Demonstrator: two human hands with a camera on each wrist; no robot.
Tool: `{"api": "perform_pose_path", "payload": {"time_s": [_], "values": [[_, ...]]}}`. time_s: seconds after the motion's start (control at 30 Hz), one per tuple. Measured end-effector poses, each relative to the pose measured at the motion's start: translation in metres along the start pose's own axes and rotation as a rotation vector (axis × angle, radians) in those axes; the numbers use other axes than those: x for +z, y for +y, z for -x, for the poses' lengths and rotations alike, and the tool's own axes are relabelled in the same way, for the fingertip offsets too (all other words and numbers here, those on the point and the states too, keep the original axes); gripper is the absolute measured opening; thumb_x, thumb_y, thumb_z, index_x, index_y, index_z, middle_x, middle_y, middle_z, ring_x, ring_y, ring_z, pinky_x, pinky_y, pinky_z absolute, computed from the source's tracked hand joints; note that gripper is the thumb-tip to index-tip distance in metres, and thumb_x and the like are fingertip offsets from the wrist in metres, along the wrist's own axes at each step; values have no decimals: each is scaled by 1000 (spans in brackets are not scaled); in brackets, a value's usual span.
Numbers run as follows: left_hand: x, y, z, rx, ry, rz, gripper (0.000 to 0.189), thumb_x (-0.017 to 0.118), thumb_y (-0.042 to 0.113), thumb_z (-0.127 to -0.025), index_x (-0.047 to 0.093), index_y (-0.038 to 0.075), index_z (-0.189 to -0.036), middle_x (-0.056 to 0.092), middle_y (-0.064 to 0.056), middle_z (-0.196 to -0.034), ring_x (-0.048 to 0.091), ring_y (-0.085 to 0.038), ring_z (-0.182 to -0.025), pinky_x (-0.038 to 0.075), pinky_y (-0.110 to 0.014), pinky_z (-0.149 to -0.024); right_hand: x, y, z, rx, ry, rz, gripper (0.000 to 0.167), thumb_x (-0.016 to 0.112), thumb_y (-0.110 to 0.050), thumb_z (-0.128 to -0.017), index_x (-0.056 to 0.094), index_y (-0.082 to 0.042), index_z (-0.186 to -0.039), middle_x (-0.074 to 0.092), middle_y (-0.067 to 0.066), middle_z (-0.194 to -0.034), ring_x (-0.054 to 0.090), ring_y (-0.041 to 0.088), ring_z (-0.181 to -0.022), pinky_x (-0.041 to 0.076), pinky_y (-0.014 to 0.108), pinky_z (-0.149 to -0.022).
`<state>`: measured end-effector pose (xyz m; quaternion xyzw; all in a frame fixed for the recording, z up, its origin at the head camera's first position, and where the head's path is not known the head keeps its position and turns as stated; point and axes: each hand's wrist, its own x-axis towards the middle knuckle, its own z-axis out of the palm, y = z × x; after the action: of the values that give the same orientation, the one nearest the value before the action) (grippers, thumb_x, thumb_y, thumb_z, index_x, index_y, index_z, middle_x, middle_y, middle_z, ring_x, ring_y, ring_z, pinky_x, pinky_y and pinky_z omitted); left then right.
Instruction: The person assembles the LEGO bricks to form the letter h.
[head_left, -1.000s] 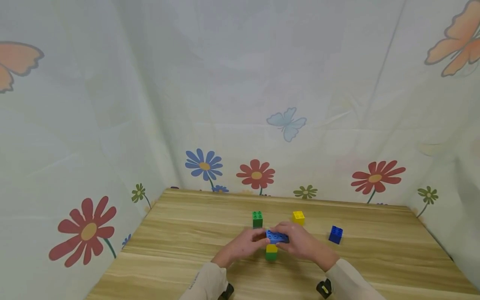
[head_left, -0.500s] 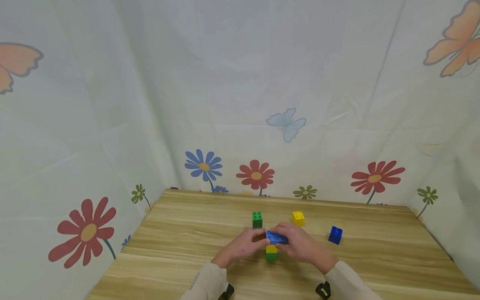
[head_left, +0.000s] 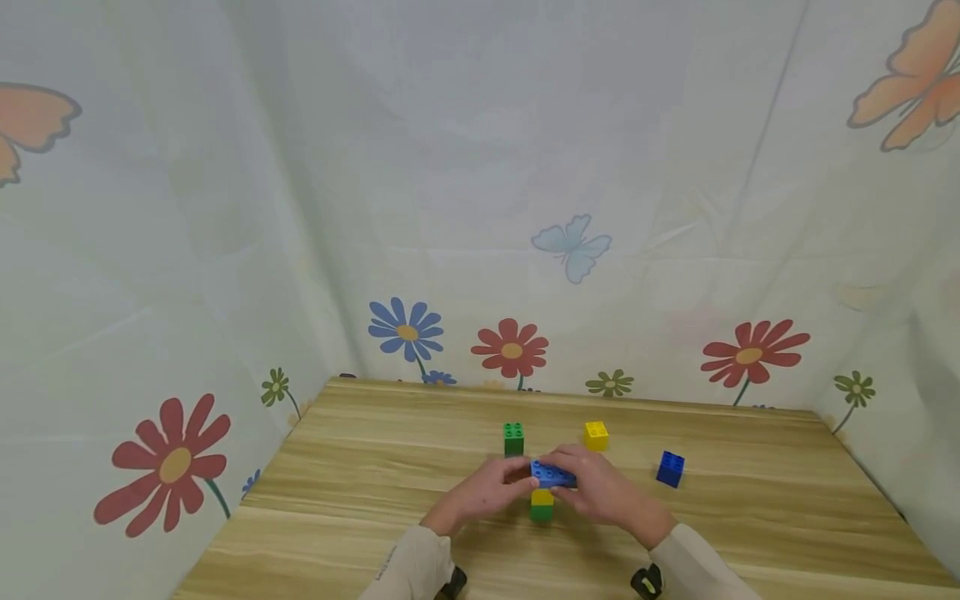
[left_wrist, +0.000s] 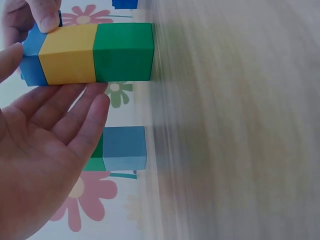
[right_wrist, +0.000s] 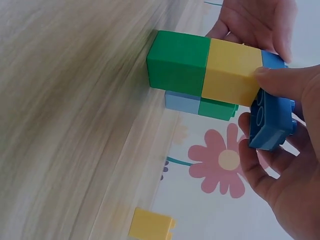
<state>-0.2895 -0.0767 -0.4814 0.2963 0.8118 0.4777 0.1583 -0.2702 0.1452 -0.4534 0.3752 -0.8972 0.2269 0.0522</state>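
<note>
A long blue brick [head_left: 551,473] sits across the top of a yellow brick [left_wrist: 69,54], which stands on a green brick [left_wrist: 125,52]; its right part overhangs, underside showing in the right wrist view. My left hand [head_left: 487,490] pinches the left end of the blue brick, thumb at the near side, other fingers stretched behind the stack beside the yellow brick. My right hand [head_left: 600,487] grips the overhanging end, with its thumb [right_wrist: 280,82] across the joint of blue and yellow and fingers curled around the far side.
Behind the stack stands a second green brick [head_left: 513,437] on a light blue brick [left_wrist: 125,148]. A loose yellow brick [head_left: 596,436] lies farther back, and a dark blue brick [head_left: 671,468] to the right. The wooden table [head_left: 360,467] meets a flowered curtain [head_left: 637,292].
</note>
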Motion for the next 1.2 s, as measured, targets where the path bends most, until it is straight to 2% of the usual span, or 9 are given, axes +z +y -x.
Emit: {"api": "perform_pose_path", "payload": {"time_s": [0.27, 0.43, 0.87, 1.1, 1.2], "values": [[-1, -2, 1, 4, -2, 0, 29, 53, 33, -97, 60, 20, -122, 62, 10, -109, 58, -6, -97, 48, -24, -84, -1, -1, 0, 14, -21, -31, 41, 69, -19, -88, 59, -14, -127, 58, -1, -119, 55, 14, -104, 48, 34, -90], [-2, -3, 1, 41, -16, -8, 26, 55, 30, -97, 60, 20, -120, 62, 10, -110, 58, -6, -99, 48, -23, -85, -2, -2, 0, 31, -29, -36, 43, 70, -19, -87, 58, -14, -129, 58, 0, -120, 55, 15, -105, 48, 35, -90], [-1, 0, 4, 66, -8, -20, 26, 62, 24, -93, 59, 16, -117, 63, 8, -106, 60, -9, -98, 49, -23, -82, -4, -4, 2, 6, -26, -57, 45, 71, -18, -86, 58, -8, -128, 58, 1, -121, 55, 15, -105, 48, 36, -90], [-1, -2, 7, 37, 22, -34, 27, 64, 25, -92, 58, 20, -118, 62, 11, -107, 59, -7, -99, 48, -23, -82, -4, -4, 2, -15, 16, -89, 38, 71, -19, -86, 61, -12, -123, 59, -1, -118, 56, 13, -102, 49, 33, -87], [-3, -2, 9, 18, 26, -39, 27, 64, 27, -92, 59, 21, -118, 62, 11, -107, 59, -7, -99, 48, -23, -82, -4, -4, 2, 0, 22, -91, 35, 70, -21, -87, 62, -14, -121, 59, -2, -118, 55, 13, -101, 50, 32, -86]]}}
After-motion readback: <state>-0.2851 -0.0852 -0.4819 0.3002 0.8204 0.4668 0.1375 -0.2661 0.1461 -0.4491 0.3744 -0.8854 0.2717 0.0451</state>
